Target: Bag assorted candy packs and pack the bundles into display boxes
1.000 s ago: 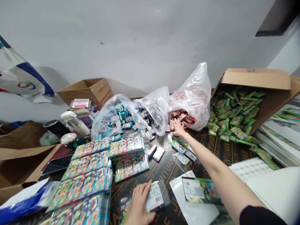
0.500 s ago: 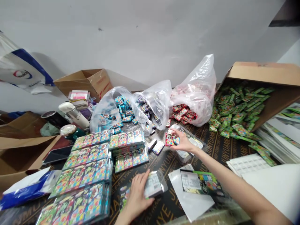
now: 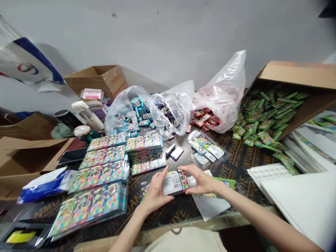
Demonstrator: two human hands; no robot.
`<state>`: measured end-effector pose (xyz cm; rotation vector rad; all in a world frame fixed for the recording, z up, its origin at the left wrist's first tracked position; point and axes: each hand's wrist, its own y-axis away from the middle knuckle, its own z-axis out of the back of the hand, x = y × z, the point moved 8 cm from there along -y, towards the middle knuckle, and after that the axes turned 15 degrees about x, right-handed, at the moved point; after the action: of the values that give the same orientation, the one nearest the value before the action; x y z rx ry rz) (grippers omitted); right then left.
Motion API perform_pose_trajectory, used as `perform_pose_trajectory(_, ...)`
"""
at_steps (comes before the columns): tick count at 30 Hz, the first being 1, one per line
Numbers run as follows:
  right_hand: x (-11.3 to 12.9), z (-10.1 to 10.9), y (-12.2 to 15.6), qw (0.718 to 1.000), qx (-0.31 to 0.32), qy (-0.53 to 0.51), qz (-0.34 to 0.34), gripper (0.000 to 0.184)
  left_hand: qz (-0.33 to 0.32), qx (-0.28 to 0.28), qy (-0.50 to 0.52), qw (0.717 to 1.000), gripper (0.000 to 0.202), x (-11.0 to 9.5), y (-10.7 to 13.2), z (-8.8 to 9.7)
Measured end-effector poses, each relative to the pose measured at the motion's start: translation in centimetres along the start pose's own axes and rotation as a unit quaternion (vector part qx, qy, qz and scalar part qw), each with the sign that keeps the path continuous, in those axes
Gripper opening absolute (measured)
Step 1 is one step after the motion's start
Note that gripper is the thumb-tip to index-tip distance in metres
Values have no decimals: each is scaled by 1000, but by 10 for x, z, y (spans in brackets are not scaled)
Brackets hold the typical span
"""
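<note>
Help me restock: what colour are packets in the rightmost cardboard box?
The packets are mostly green; head view.

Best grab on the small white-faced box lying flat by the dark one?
Likely its near and far ends, from above and the right: the white-faced box lies flat, and the dark box sits close along its left side, leaving little finger room.

A plain grey wall rises along the far side of the room, scuffed by two small dark marks, with a dark shape cut off at far upper right. At far left hangs a white-and-blue bag, a cardboard box to its right; both cast soft shadows on the wall. Pale light glosses the dark tabletop, printed with gold lettering and brown along its near edge.
</note>
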<state>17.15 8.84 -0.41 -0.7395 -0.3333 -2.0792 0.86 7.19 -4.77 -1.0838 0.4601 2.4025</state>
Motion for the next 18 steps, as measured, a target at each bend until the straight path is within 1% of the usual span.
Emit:
perform_pose_trajectory(2, -2, 6, 4, 997, -68, 3, -26, 85, -1, -25, 0, 1000, 97, 3, 0, 4)
perform_pose_trajectory(3, -3, 7, 6, 995, -94, 4, -41, 84, -1, -40, -1, 999, 96, 5, 0, 7)
perform_pose_trajectory(4, -3, 5, 6, 994, -100, 1, -52, 79, -1, -52, -4, 999, 95, 7, -1, 8)
perform_pose_trajectory(5, -2, 0, 5, 995, -82, -8, -55, 73, 0, -57, -9, 998, 94, 10, -2, 8)
perform_pose_trajectory(7, -7, -9, 1, 998, -19, -40, -47, 61, 5, -49, -25, 998, 93, 17, -6, 4)
perform_pose_trajectory(8, -17, -7, 2, 997, -12, -51, -53, 57, 9, -41, -36, 998, 92, 21, -8, 1)
perform_pose_trajectory(9, -33, 4, 7, 995, -37, -51, -76, 53, 16, -34, -49, 998, 92, 26, -10, -3)
perform_pose_trajectory(10, -56, 23, 17, 988, -91, -38, -118, 50, 23, -28, -64, 997, 92, 31, -11, -7)
perform_pose_trajectory(11, -84, 48, 34, 969, -169, -11, -178, 48, 29, -23, -81, 996, 92, 35, -12, -10)
perform_pose_trajectory(12, -112, 77, 58, 932, -257, 29, -253, 48, 33, -20, -99, 994, 91, 40, -12, -14)
perform_pose_trajectory(13, -141, 104, 85, 882, -322, 69, -336, 51, 35, -17, -116, 992, 89, 44, -11, -17)
perform_pose_trajectory(14, -168, 130, 115, 820, -373, 102, -421, 58, 32, -16, -132, 991, 87, 47, -11, -20)
perform_pose_trajectory(15, -192, 152, 142, 769, -396, 124, -487, 69, 27, -17, -145, 989, 86, 51, -10, -23)
perform_pose_trajectory(16, -213, 173, 166, 728, -405, 134, -537, 80, 19, -18, -155, 988, 85, 54, -10, -25)
perform_pose_trajectory(17, -232, 192, 186, 697, -407, 136, -575, 85, 10, -21, -163, 986, 85, 57, -10, -27)
perform_pose_trajectory(18, -247, 210, 203, 674, -408, 139, -600, 87, 2, -25, -169, 985, 85, 60, -10, -28)
